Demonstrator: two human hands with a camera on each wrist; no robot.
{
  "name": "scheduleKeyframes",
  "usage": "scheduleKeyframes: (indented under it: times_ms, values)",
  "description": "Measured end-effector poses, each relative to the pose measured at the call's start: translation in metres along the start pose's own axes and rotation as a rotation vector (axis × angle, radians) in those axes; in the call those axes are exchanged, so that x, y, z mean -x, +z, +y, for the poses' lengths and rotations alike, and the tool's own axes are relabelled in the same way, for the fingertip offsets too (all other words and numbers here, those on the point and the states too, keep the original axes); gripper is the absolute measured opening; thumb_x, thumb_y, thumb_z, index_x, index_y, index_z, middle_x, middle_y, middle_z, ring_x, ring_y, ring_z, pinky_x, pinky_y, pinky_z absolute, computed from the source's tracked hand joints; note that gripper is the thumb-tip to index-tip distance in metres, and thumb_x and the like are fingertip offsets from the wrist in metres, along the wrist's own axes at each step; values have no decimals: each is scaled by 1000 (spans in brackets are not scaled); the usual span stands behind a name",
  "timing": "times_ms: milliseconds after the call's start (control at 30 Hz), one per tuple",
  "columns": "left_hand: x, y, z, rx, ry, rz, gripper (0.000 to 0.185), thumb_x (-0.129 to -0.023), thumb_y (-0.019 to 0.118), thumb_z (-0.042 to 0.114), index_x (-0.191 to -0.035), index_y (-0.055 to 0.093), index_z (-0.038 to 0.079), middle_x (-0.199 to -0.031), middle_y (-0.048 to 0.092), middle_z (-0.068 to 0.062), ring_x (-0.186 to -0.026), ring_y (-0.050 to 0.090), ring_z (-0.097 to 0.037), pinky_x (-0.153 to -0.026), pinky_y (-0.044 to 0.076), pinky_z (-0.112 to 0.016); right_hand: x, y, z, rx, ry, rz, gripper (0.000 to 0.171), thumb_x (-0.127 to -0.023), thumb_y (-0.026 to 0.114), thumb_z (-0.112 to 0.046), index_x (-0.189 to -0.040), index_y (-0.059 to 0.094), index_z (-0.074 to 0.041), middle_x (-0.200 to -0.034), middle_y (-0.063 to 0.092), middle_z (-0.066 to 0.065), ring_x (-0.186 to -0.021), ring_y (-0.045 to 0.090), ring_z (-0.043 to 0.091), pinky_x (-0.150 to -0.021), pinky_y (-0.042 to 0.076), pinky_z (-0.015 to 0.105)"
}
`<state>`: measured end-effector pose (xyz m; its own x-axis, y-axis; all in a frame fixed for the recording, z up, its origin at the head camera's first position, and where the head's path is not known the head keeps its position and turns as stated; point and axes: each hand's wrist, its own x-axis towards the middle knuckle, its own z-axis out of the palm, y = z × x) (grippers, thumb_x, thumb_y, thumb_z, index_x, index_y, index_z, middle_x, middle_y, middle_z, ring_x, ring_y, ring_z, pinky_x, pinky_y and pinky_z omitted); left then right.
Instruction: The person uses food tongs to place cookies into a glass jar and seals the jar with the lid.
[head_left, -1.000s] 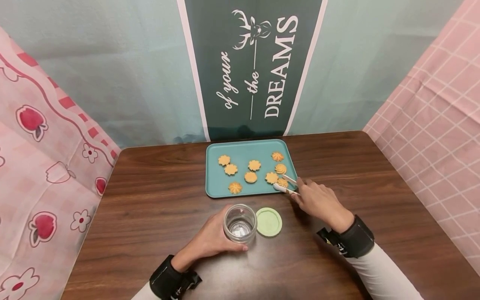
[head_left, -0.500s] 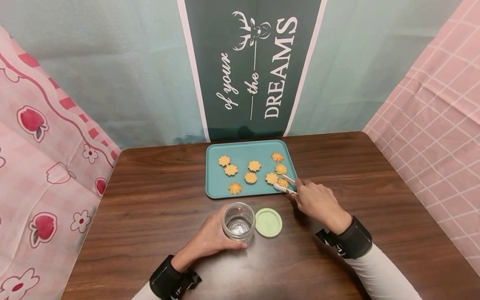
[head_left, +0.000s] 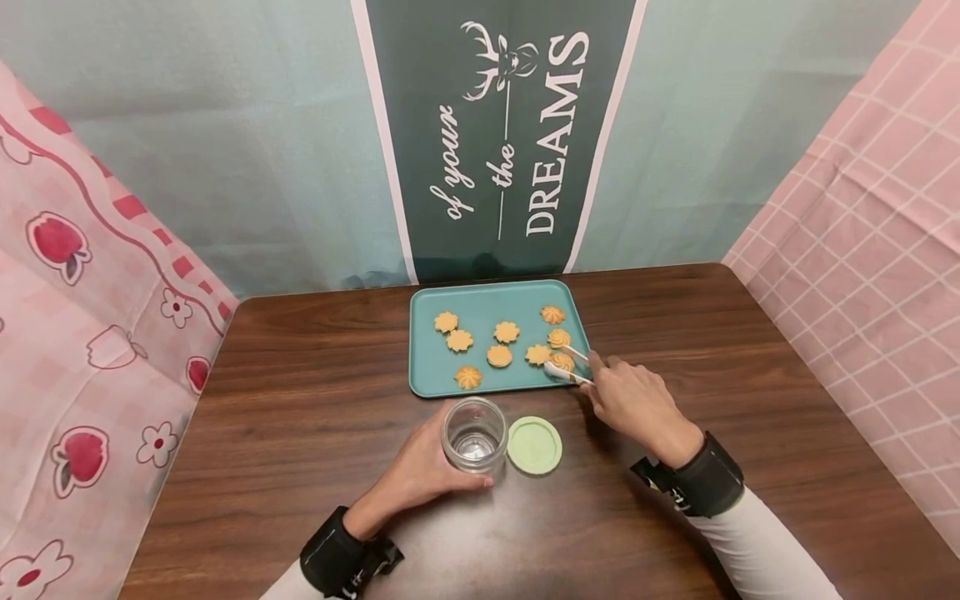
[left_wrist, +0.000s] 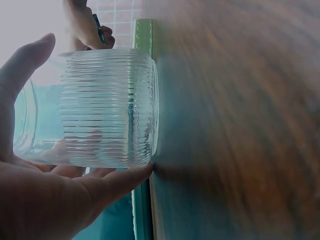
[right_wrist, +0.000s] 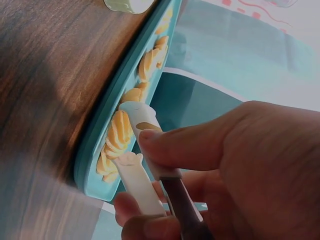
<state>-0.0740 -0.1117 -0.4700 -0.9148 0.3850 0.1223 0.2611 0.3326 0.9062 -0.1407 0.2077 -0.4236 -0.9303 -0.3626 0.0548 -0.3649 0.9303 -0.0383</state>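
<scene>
A teal tray point(head_left: 427, 342) at the table's far middle carries several orange cookies. My right hand point(head_left: 633, 400) grips white tongs point(head_left: 567, 367) whose tips straddle a swirl cookie point(head_left: 564, 361) at the tray's near right corner. In the right wrist view the tongs point(right_wrist: 142, 175) close round that cookie point(right_wrist: 117, 137) by the tray rim point(right_wrist: 107, 117). My left hand point(head_left: 416, 471) holds an empty ribbed glass jar point(head_left: 474, 433) upright on the table. The left wrist view shows the jar point(left_wrist: 107, 107) between my thumb and fingers.
A pale green lid point(head_left: 534, 445) lies flat just right of the jar. The brown wooden table point(head_left: 300, 400) is hemmed in by pink cloth panels on both sides and a green "DREAMS" banner point(head_left: 502, 133) on the back wall.
The tong tips have drawn closer round the swirl cookie at the tray's right corner. The left hand has shifted the jar slightly toward the tray.
</scene>
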Motion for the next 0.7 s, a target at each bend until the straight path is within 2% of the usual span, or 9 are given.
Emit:
scheduleKeyframes:
  times_ms: [333, 700]
  values:
    - [-5, 1, -1, -2, -13, 16, 91, -65, 102, 22, -143, 56, 15, -132, 70, -5, -122, 66, -26, -107, 51, -53, -1, -3, 0, -14, 15, 0, 54, -101, 71, -25, -142, 58, 7, -87, 63, 16, -58, 54, 26, -46, 45, 41]
    - [-12, 0, -1, -24, 10, 39, 91, -66, 102, 25, -144, 56, 15, -131, 69, -5, -119, 67, -27, -104, 52, -50, 0, -14, -2, -26, 17, 4, 55, -102, 69, -24, -145, 56, 8, -83, 58, 14, -55, 46, 21, -46, 38, 35]
